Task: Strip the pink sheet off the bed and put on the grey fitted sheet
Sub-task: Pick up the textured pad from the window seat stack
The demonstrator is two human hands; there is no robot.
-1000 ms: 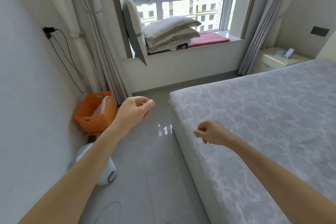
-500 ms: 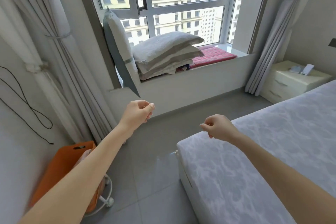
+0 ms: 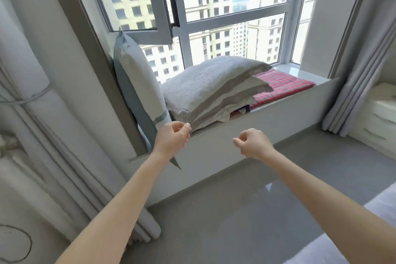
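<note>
A pile of folded bedding lies on the window sill, grey textured fabric on top and white layers beneath. I cannot tell which layer is the grey fitted sheet. My left hand hovers just in front of the pile's near corner, fingers curled, thumb against the forefinger, holding nothing. My right hand hangs curled and empty in front of the sill wall. Only a pale patterned corner of the bed shows at the bottom right. No pink sheet is in view.
An upright pillow leans against the window frame left of the pile. A red plaid cloth lies right of it. Curtains hang at the left and right. A white nightstand stands far right. Grey floor lies between bed and sill.
The view has swung up and closer to the window sill; the orange basket and most of the bed have left the frame. Both hands stay curled and empty, now near the folded pile.
</note>
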